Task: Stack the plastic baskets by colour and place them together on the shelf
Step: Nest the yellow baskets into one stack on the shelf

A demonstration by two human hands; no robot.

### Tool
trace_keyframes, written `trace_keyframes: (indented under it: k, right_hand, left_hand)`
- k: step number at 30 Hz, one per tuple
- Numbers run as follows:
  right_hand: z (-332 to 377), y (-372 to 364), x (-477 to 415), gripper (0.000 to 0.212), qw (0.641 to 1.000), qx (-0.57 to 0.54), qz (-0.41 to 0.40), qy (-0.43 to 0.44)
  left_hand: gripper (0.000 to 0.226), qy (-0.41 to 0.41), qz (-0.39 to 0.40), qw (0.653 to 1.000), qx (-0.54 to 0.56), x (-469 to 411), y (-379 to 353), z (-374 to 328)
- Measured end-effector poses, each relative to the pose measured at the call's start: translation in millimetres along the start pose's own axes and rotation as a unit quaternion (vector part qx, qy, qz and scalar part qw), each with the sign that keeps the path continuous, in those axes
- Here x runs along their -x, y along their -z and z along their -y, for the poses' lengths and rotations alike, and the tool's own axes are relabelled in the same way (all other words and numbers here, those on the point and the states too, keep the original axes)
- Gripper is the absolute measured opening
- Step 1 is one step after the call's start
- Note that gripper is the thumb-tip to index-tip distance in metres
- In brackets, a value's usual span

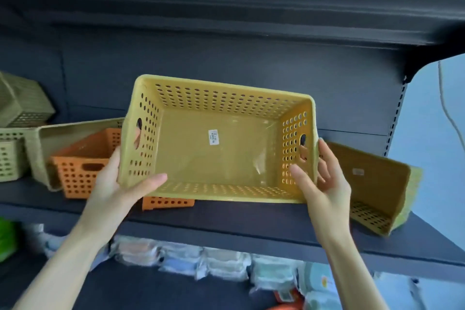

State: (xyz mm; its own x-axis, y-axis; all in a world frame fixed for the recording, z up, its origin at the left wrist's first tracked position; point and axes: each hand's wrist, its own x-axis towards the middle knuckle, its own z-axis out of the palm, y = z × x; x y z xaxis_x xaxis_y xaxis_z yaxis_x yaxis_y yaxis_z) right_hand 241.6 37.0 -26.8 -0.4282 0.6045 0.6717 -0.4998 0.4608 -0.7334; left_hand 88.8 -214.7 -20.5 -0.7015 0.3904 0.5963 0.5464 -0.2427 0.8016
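The yellow basket [216, 148] was held in the air just in front of the dark shelf [251, 224], tilted so that its open top faced the camera. It contained nothing but a small white label [213, 137] stuck to its smooth, glossy floor. The basket was rectangular moulded plastic with a rolled rim, round perforations in all four walls, and an oval handle slot in each end wall. The hands were apart, one at each end: the left hand [118, 184] gripped the left end wall, thumb inside over the rim, and the right hand [322, 178] held the right end wall between thumb inside and fingers outside. To the left, an orange basket [83, 158] with the same perforations lay partly inside a pale green basket [37, 148]. To the right, a second yellow basket [372, 184] lay tipped on the shelf.
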Motion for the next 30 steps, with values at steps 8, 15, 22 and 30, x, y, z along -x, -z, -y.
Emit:
trace_keyframes:
  k: [8, 15, 22, 30]
  right_hand:
    - [19.6, -101.8, 31.6, 0.095, 0.988, -0.018, 0.153, -0.010]
    - [28.5, -249.5, 66.9, 0.110, 0.988, -0.027, 0.149, 0.013]
    - [38.8, -399.9, 88.1, 0.102, 0.996, -0.021, 0.078, 0.042]
    - [25.6, -546.5, 71.9, 0.093, 0.994, -0.039, 0.096, 0.048]
  left_hand:
    - [0.082, 0.013, -0.054, 0.988, -0.146, 33.6, 121.4, -23.9]
    - [0.067, -0.046, -0.158, 0.981, -0.102, 26.7, 247.9, -6.6]
    - [0.059, -0.131, -0.211, 0.960, -0.128, 2.3, 376.6, 9.3]
    - [0.050, -0.130, -0.222, 0.953, -0.157, -59.0, 495.6, 57.9]
